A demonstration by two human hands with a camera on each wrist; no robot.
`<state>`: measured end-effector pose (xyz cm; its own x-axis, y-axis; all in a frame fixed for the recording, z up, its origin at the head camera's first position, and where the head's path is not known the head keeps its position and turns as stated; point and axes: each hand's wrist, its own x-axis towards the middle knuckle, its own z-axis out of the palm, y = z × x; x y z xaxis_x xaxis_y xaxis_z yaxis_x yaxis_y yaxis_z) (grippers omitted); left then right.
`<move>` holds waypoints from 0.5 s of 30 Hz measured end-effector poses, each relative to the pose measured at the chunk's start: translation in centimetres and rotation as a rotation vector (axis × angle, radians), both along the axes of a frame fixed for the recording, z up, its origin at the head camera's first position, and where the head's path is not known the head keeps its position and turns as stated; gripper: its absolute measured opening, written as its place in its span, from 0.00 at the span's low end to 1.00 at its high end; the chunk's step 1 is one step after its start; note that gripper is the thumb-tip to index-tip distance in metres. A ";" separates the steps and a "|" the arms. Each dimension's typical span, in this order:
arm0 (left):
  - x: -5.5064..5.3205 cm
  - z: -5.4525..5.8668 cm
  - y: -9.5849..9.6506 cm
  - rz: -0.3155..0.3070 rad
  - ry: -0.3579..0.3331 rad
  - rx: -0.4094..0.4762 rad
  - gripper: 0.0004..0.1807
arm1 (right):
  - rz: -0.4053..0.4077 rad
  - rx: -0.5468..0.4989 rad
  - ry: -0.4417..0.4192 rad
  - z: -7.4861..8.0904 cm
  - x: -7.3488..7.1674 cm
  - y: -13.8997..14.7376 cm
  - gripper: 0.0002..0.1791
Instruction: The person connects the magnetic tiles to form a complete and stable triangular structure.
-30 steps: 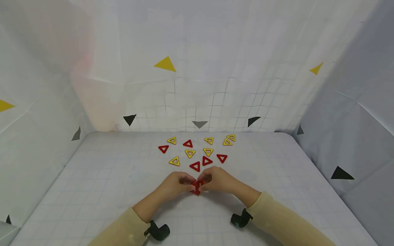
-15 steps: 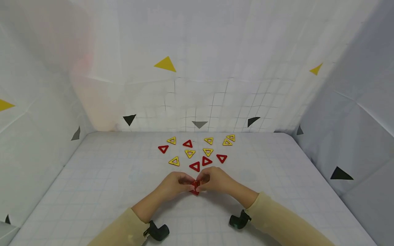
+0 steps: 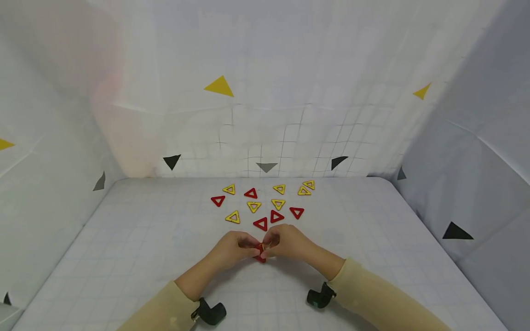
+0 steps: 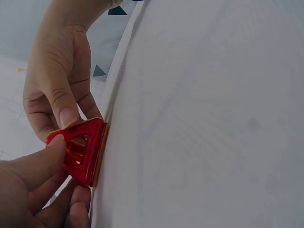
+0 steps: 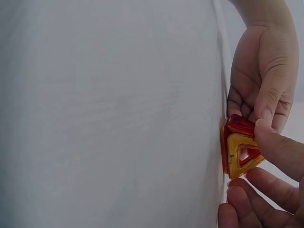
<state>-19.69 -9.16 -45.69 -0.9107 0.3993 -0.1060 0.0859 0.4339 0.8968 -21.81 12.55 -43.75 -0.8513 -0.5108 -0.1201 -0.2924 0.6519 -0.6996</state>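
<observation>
Now the left hand [image 3: 230,250] is pinching the red tile [image 4: 95,149], while just right of it the right hand [image 3: 289,242] is clamping the tilted yellow tile [image 5: 233,157].

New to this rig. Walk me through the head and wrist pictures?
No machine here: it's a person's bare left hand and right hand. The wide picture comes from a head-worn camera looking forward and down. The two close-ups come from wrist cameras, probably the black gadgets at the cuffs. On the white table lie seven yellow triangles and five red triangles, all hollow. Both hands hold a small cluster of triangles: the left close-up shows a red face, the right one a yellow face. Fingers hide part, so I can't count its pieces.
</observation>
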 end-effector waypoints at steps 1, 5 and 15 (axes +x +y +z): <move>0.0 0.0 0.0 0.000 -0.002 0.002 0.08 | 0.000 0.001 0.000 0.0 0.0 0.0 0.13; 0.0 -0.1 0.0 -0.005 0.005 0.009 0.08 | 0.007 0.013 0.009 0.0 0.0 -0.1 0.13; 0.3 0.3 -0.1 -0.004 -0.005 0.016 0.08 | 0.029 0.010 -0.015 0.4 0.0 0.1 0.11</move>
